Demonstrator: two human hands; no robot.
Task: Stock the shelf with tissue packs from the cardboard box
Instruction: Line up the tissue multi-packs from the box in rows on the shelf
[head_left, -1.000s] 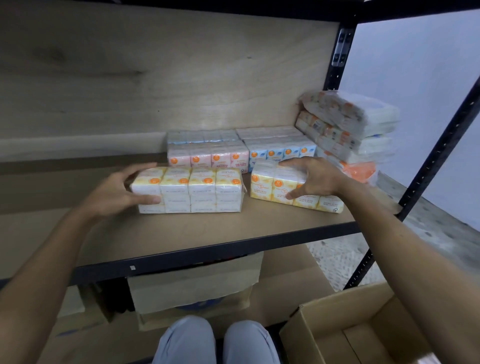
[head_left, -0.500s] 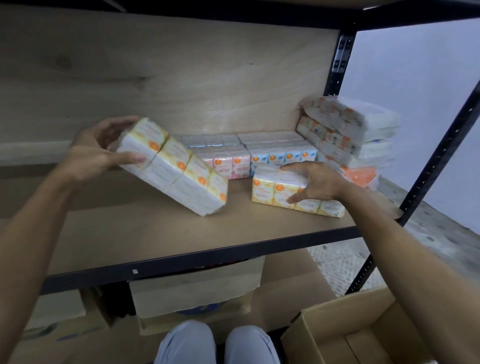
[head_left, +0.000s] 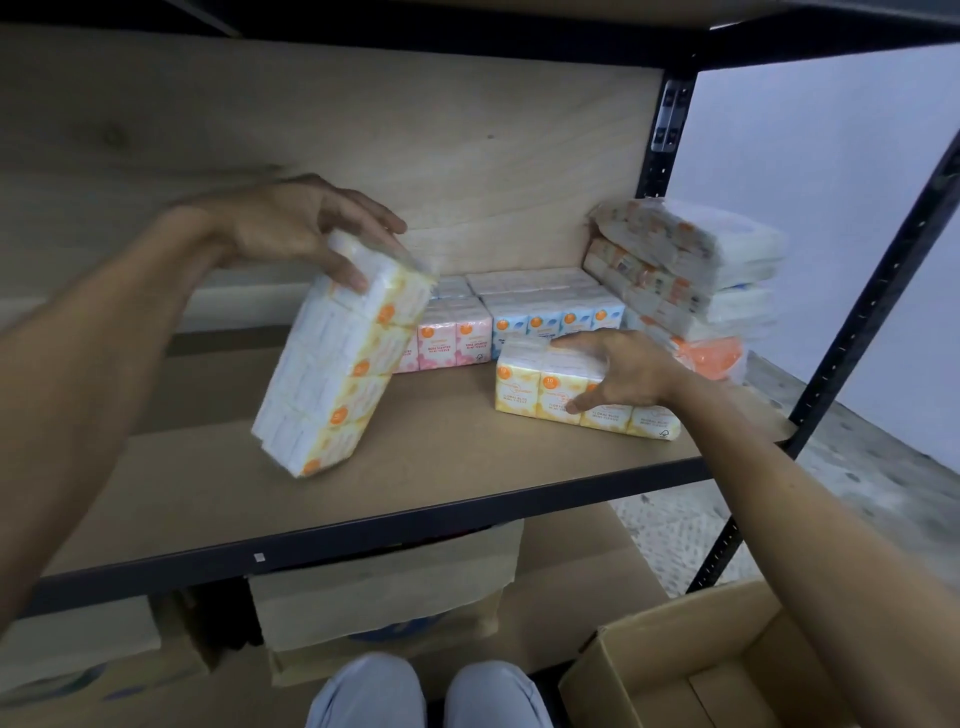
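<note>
So you're parked in front of a black metal shelving frame (head_left: 660, 156) with a pale plywood back panel (head_left: 415, 130). Out past your right hand (head_left: 623, 374) there's a plain whitish wall (head_left: 805, 156) and a speckled grey floor (head_left: 883, 467). Both hands are over the tan wooden shelf board (head_left: 441, 467), which has a dark metal lip along the front.

Below your right forearm sits the open brown cardboard box (head_left: 649, 670), and you can't see what's inside it. Under your left hand (head_left: 291, 228), one level down, are a couple of pale cartons (head_left: 384, 597). Your knees (head_left: 426, 696) in light trousers poke in at the bottom.

Just beyond your right hand, in the back corner, there's a leaning stack of clear-wrapped tissue bundles (head_left: 691, 280) with an orange bundle (head_left: 711, 356) at the bottom. Between your hands, against the back, runs a row of pink packs (head_left: 457, 338) and blue packs (head_left: 550, 319).

Your left hand grips the top end of a yellow-and-white wrapped multipack (head_left: 332, 374), with the fingers curled over it and the thumb on the front. It's tilted steeply and its bottom end is down by the board. Your right hand has its fingers spread across the top of a second yellow multipack (head_left: 530, 384) that's lying flat on the board, and the thumb is on its front face, so it's a loose clasp.
</note>
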